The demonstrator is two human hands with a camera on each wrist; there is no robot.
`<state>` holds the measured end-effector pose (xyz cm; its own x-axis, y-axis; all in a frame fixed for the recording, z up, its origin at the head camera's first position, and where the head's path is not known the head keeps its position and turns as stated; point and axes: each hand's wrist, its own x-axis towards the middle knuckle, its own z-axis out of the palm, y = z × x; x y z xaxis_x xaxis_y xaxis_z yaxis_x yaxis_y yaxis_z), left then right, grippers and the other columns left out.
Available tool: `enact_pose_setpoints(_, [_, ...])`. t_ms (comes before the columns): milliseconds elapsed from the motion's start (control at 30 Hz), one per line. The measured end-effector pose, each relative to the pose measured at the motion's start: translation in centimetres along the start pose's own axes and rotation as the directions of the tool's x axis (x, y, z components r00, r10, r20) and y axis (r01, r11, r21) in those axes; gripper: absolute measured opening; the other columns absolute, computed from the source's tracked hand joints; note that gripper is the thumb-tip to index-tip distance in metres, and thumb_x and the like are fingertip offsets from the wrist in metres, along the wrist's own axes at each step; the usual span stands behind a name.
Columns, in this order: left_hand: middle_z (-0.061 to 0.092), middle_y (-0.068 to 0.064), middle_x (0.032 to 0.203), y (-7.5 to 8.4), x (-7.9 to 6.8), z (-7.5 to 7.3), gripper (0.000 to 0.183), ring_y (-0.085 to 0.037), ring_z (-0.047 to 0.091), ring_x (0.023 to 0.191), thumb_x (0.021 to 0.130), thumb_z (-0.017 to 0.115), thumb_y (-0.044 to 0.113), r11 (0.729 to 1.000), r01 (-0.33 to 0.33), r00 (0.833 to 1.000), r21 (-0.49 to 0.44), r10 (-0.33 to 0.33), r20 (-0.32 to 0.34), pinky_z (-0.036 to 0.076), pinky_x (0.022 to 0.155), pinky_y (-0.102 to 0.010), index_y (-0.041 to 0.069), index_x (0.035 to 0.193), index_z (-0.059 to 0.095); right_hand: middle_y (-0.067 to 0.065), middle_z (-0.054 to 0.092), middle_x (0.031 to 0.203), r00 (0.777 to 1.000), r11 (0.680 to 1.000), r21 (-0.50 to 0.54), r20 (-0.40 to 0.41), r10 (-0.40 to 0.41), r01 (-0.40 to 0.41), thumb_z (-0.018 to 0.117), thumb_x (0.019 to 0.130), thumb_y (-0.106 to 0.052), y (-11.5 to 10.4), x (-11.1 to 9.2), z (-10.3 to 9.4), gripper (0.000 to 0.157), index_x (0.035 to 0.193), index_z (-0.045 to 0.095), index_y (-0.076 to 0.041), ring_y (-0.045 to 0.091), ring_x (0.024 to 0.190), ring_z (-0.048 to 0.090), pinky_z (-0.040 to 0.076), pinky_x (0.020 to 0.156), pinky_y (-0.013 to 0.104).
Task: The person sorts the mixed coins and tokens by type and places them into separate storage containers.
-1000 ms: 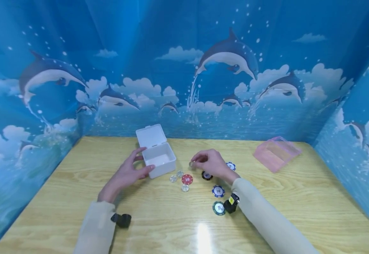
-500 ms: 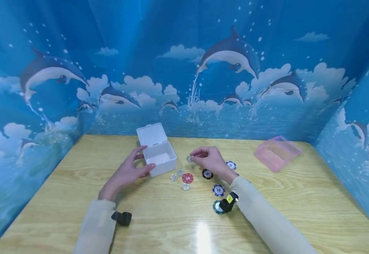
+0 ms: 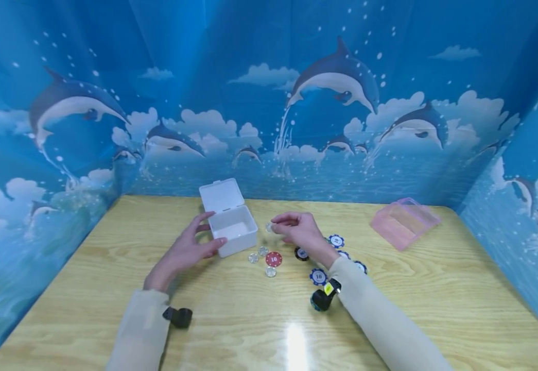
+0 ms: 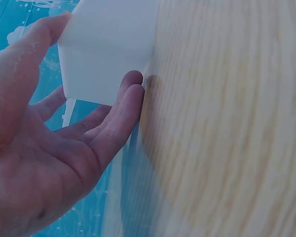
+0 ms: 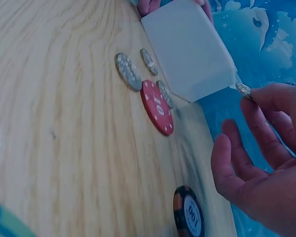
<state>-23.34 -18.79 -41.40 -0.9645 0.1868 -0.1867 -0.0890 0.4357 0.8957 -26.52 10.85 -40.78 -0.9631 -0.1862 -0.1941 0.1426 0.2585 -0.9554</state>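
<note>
In the head view my left hand [image 3: 190,250] grips a white plastic box [image 3: 233,232], thumb at the front corner and fingers along its left side. The box's lid [image 3: 222,195] stands tilted back and I see nothing inside. The left wrist view shows the box's wall [image 4: 108,49] between thumb and fingers. My right hand [image 3: 301,232] pinches a silver coin [image 5: 243,90] between thumb and fingertips, just right of the box and above the table. Between the hands lie several silver coins [image 3: 271,271] and a red poker chip [image 3: 274,259] marked 10.
A black poker chip [image 3: 301,253] lies under my right wrist. Several blue poker chips [image 3: 318,276] surround the right forearm, which partly covers some. A pink translucent pouch [image 3: 403,224] rests at the table's back right. A dolphin-printed curtain [image 3: 259,103] encloses the wooden table [image 3: 231,319].
My right hand has moved left towards the box, carrying the silver coin, and more blue chips show beside its forearm. The left hand keeps its grip on the box.
</note>
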Motion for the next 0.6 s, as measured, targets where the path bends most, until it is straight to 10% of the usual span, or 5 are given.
enact_pose_setpoints(600, [0.032,-0.025,0.162,0.0,0.1,0.1,0.093,-0.038,0.065,0.122,0.092,0.077,0.038,1.0,0.002,1.0,-0.025,-0.002,0.0,0.061,0.092,-0.039,0.025,0.163,0.019,0.011,0.074,0.116,1.0,0.984,0.179,0.022,-0.009,0.005,0.071,0.095,-0.011,-1.3,0.6,1.7,0.026,0.121,0.071,-0.006,0.02,0.103,0.072,0.06,0.095,0.045])
